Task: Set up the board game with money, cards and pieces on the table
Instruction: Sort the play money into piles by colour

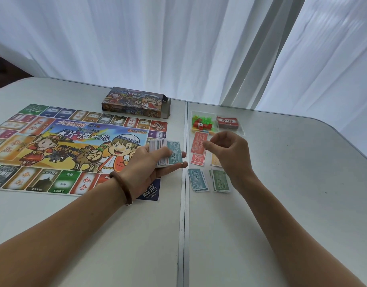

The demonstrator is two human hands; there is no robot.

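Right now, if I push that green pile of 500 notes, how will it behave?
The green pile of 500 paper notes lies loosely fanned, so a push would probably slide the sheets apart. The notes look thin, so they are likely light and floppy when lifted.

The right hand (230, 152) covers most of the yellow notes (215, 160).

Sorted banknote piles (197, 180) lie right of the flat board (64, 141).

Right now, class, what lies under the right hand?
An orange money pile shows partly beneath the right hand, which pinches a red note; the pile's value is covered.
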